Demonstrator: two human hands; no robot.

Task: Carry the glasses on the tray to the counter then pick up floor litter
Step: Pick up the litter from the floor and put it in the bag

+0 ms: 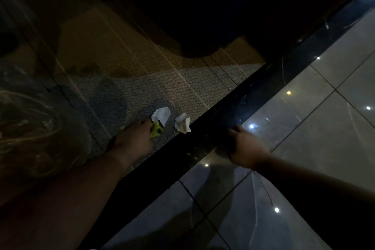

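Three scraps of litter lie on the carpet point(142, 87) near a dark threshold strip. My left hand point(134, 138) is down on the carpet with its fingers closed on a crumpled green scrap point(156, 129). A white paper piece point(161, 114) lies just beyond it, touching the green one. A second crumpled white paper point(182, 123) sits a little to the right, apart from both hands. My right hand point(246, 149) hovers over the dark strip, holding nothing, fingers loosely curled. No tray or glasses are in view.
A dark polished threshold strip point(203, 140) runs diagonally between the carpet and glossy grey floor tiles point(304, 128). A clear plastic bag point(30, 124) bulges at the left edge. Dark furniture point(203, 26) stands at the far end of the carpet.
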